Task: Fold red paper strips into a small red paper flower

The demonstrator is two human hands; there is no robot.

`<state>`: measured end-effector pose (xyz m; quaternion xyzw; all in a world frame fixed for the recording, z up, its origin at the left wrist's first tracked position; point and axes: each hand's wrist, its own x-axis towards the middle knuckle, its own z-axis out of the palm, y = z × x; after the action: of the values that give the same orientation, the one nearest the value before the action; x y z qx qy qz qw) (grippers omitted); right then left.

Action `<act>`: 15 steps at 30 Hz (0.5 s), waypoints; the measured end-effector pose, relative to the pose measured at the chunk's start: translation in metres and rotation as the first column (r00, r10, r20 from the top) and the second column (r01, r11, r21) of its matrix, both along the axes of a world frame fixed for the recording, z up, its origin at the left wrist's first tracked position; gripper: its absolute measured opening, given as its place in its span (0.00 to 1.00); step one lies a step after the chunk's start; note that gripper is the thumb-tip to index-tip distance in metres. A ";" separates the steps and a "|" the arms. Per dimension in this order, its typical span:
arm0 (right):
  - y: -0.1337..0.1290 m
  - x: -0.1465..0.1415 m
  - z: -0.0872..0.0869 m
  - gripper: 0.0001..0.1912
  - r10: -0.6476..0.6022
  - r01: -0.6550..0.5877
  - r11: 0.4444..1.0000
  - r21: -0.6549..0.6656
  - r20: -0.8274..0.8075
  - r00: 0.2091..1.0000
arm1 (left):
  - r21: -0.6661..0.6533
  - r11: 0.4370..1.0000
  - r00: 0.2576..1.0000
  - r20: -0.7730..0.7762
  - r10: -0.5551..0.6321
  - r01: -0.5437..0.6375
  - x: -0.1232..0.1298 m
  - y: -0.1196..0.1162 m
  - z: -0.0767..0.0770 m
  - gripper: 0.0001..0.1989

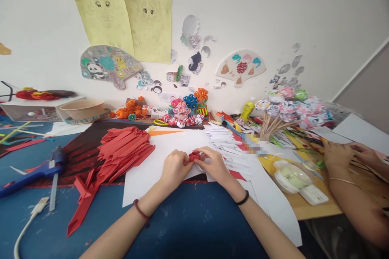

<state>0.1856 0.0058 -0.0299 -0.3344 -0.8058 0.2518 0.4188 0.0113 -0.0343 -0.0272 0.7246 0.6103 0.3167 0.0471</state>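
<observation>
A small red folded-paper flower (194,156) is pinched between my two hands, above white paper sheets (142,184) at the middle of the table. My left hand (175,166) has its fingers closed on the flower's left side. From the right, the thumb and fingers of my right hand (214,164) grip the same flower; part of it is hidden by the fingertips. To the left lies a thick pile of red paper strips (124,151), a few of them spread toward the front. Many white paper strips (223,145) lie fanned out just beyond my right hand.
A blue glue gun (39,174) and a white cable (33,214) lie at the left. Finished paper flowers (190,103) line the wall. On the right stand a pale bottle (291,176) and bunched flowers (291,109); another person's hands (338,153) work there.
</observation>
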 end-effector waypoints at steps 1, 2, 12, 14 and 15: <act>0.000 0.000 0.000 0.12 -0.002 0.002 1.000 0.001 -0.002 1.000 | 0.007 1.000 1.000 -0.002 0.004 -0.004 0.001 0.000 0.000 0.10; 0.000 -0.001 0.000 0.12 -0.004 0.004 1.000 0.001 -0.004 1.000 | 0.013 1.000 1.000 -0.007 0.004 -0.003 0.001 -0.001 0.000 0.10; 0.008 0.006 0.001 0.19 -0.020 0.020 0.999 -0.029 0.023 1.000 | -0.042 0.995 0.995 -0.021 -0.097 0.096 -0.023 -0.003 0.028 0.06; 0.009 0.009 0.002 0.21 -0.021 0.022 0.999 -0.040 0.030 0.999 | -0.032 0.996 0.991 -0.102 -0.091 0.088 -0.023 -0.003 0.027 0.06; 0.009 0.010 0.002 0.22 -0.027 0.028 0.999 -0.041 0.037 0.999 | -0.037 0.996 0.984 -0.153 -0.091 0.086 -0.023 -0.004 0.026 0.05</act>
<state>0.1960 0.0149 -0.0276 -0.3587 -0.8032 0.2568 0.4004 -0.0113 -0.0379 -0.0014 0.7725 0.5840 0.2480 0.0245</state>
